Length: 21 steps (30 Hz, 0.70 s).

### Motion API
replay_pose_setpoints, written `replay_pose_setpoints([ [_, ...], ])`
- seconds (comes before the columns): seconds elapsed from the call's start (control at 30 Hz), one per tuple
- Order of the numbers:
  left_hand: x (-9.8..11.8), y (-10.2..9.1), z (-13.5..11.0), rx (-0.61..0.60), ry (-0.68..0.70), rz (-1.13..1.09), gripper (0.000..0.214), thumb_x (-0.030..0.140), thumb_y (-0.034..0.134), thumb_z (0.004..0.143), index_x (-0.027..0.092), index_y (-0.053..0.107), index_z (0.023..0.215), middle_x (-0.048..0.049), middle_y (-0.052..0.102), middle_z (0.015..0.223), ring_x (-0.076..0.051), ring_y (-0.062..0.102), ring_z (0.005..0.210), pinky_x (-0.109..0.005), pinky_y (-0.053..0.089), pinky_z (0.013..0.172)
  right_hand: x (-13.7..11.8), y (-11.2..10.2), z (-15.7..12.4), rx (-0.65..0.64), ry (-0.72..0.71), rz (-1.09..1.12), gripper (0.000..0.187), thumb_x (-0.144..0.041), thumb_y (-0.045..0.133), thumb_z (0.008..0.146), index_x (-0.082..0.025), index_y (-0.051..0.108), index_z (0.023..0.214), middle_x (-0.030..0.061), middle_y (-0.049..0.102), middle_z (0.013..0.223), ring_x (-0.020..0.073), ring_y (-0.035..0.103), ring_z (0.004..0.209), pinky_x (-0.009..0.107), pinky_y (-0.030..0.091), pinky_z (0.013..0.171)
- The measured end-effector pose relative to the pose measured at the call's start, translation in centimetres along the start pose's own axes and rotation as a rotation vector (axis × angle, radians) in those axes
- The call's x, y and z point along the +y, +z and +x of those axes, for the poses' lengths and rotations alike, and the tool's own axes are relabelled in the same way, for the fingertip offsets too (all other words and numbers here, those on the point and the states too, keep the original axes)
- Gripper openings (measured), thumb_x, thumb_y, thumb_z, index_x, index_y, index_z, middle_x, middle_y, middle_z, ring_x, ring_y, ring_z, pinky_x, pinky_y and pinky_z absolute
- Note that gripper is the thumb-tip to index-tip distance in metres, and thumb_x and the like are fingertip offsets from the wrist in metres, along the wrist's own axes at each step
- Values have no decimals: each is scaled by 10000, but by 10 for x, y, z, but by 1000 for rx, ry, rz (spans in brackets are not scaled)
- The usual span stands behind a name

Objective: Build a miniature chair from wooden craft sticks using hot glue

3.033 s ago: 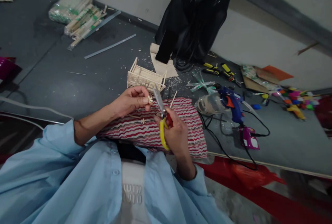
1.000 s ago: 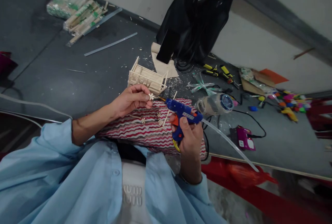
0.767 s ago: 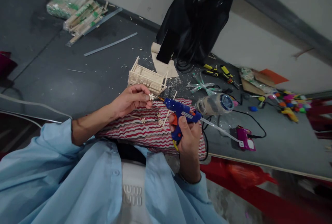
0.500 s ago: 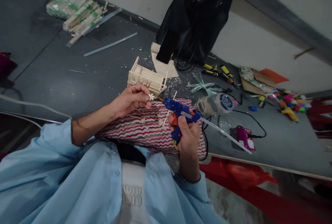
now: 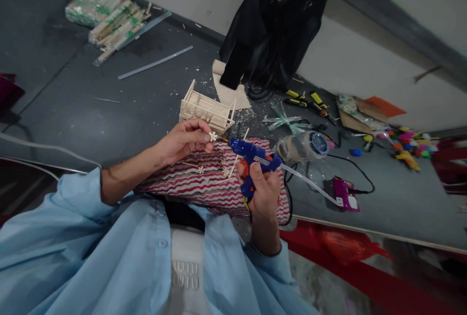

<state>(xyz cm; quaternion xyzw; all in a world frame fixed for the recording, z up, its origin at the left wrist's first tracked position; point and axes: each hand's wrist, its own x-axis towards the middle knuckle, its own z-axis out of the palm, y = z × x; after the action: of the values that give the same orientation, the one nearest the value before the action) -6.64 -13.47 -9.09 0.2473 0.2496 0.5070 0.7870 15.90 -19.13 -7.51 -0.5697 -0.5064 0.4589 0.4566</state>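
Between the thumb and fingers of my left hand (image 5: 188, 142) is a small pale flower-shaped wooden piece (image 5: 213, 136). My right hand (image 5: 264, 191) is wrapped round a blue hot glue gun (image 5: 255, 154), with a finger by its orange trigger. The gun's tip is at the wooden piece; whether they touch I cannot tell. A clear glue stick (image 5: 314, 186) sticks out of the gun's back. Just beyond my left hand stands a small frame of thin wooden sticks (image 5: 206, 111). More flower-shaped pieces (image 5: 225, 172) and loose sticks lie on the red-and-white striped cloth (image 5: 189, 183) below my hands.
Behind the frame, a phone (image 5: 233, 69) leans against a black bag (image 5: 273, 33). Right of the gun lie a plastic bottle (image 5: 302, 146), yellow-black pliers (image 5: 317, 103), a purple box with a cord (image 5: 345, 194) and colourful pompoms (image 5: 412, 142). Bagged sticks (image 5: 120, 28) lie far left.
The glue gun has shifted very slightly towards my left hand, and the back end of the glue stick has swung up and left. My left hand has barely moved.
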Motion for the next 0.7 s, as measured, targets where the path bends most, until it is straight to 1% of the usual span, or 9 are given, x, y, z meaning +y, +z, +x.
replay_pose_setpoints([
  [0.13, 0, 0, 0, 2, 2, -6, 229, 114, 868, 668, 102, 671, 784, -9, 718, 655, -135, 728, 588, -238, 619, 639, 0, 0, 0, -6, -2, 20, 401, -614, 658, 887, -233, 571, 797, -31, 570, 671, 106, 494, 558, 237, 451, 509],
  [0.27, -1, 0, 0, 1, 6, -9, 220, 111, 865, 670, 105, 677, 786, -10, 720, 657, -136, 728, 587, -237, 616, 638, -1, 0, 0, -9, 8, 10, 414, -619, 653, 891, -232, 563, 775, -26, 563, 666, 113, 504, 564, 245, 460, 514],
  [0.4, 0, 0, 1, -3, 7, -11, 215, 107, 861, 676, 103, 678, 789, -13, 723, 661, -136, 729, 589, -236, 619, 637, -1, 0, 0, -10, 1, 28, 410, -629, 665, 880, -236, 571, 811, -29, 568, 677, 116, 524, 584, 247, 470, 527],
  [0.57, 0, 0, 0, -10, 9, -8, 216, 108, 857, 686, 103, 674, 800, -18, 728, 656, -138, 735, 593, -230, 624, 636, -2, 1, -2, -41, 6, 109, 379, -584, 697, 884, -237, 560, 822, -49, 546, 654, 100, 484, 573, 233, 425, 526],
  [0.7, 0, 0, 0, 0, 1, 5, 213, 102, 852, 687, 107, 675, 805, -22, 732, 645, -138, 735, 594, -224, 624, 638, 0, 1, -3, -74, 13, 171, 383, -565, 719, 890, -230, 553, 806, -48, 554, 656, 92, 468, 586, 230, 382, 535],
])
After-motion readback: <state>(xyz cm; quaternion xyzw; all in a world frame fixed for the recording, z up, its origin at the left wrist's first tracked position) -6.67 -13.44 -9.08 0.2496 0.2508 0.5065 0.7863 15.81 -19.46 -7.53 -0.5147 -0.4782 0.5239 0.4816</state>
